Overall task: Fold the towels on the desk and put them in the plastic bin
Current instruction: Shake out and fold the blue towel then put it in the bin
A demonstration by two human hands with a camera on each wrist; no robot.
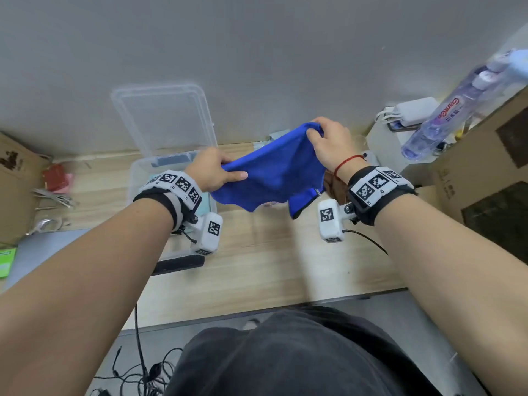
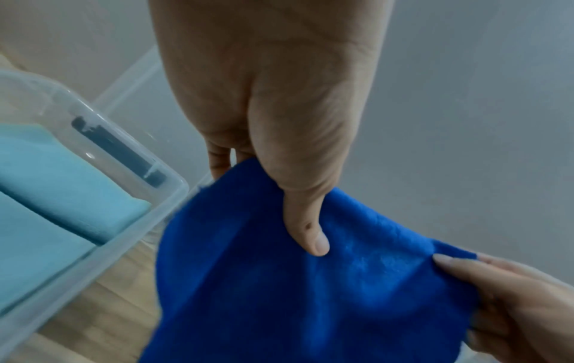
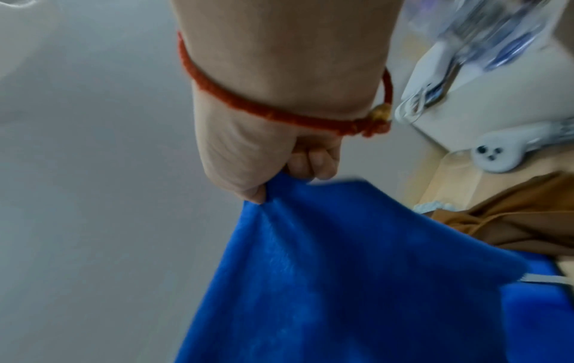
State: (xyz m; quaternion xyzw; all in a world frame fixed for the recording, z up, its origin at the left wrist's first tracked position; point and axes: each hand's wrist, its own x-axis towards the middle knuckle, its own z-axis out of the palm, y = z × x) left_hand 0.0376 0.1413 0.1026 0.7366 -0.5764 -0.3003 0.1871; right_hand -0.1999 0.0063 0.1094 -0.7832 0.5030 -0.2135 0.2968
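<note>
I hold a bright blue towel (image 1: pixel 274 178) in the air above the wooden desk (image 1: pixel 271 267). My left hand (image 1: pixel 228 170) pinches its left edge, thumb on top (image 2: pixel 307 228). Higher and further back, my right hand (image 1: pixel 314 132) grips a bunched corner (image 3: pixel 279 181). The towel (image 2: pixel 279 294) sags between them, and a lower corner with a white tag (image 3: pixel 323 278) hangs down. The clear plastic bin (image 1: pixel 133 178) sits under my left wrist. Folded light blue towels (image 2: pixel 62 184) lie inside it. A brown towel (image 3: pixel 512 221) lies crumpled on the desk at the right.
The bin's clear lid (image 1: pixel 163 118) leans on the grey wall behind it. Cardboard boxes (image 1: pixel 471 172), a water bottle (image 1: pixel 445 115) and a white charger (image 1: pixel 411 110) crowd the right side. At the left are another box (image 1: pixel 14 181) and a red item (image 1: pixel 55 175).
</note>
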